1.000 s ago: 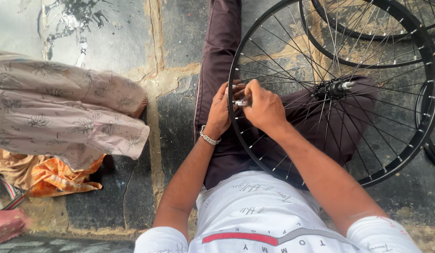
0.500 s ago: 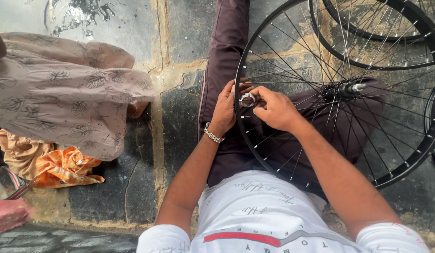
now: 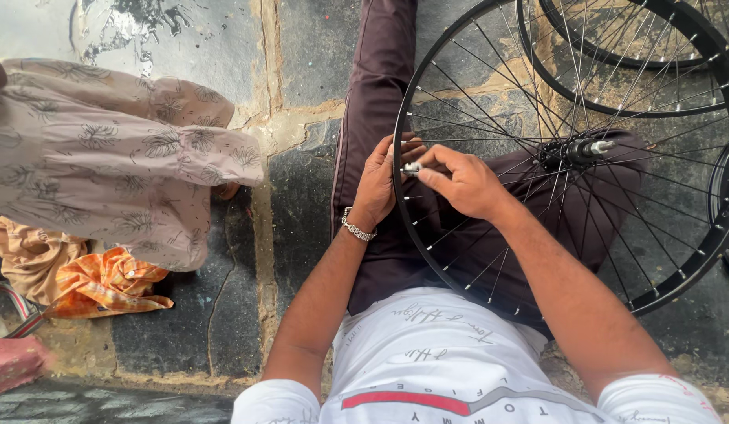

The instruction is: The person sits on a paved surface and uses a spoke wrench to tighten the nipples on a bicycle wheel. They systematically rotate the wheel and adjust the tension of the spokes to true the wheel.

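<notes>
A black bicycle wheel rim (image 3: 679, 279) with thin steel spokes rests across my lap, its hub (image 3: 573, 151) over my right knee. My left hand (image 3: 378, 182), with a silver bracelet on the wrist, grips the rim at its left side. My right hand (image 3: 459, 182) reaches through the spokes and pinches a small silver tool (image 3: 412, 167) against the rim, right beside the left fingers. My legs in dark maroon trousers lie under the wheel.
A second black wheel (image 3: 624, 63) lies on the stone floor at the top right. To my left another person in a pale floral garment (image 3: 121, 180) sits close by. An orange cloth (image 3: 105, 283) and a pink object (image 3: 11, 361) lie at the lower left.
The view has drifted slightly, so the wheel and hands sit a little lower and to the right. Both hands stay at the same spot on the rim, fingers shifting around the small tool.
</notes>
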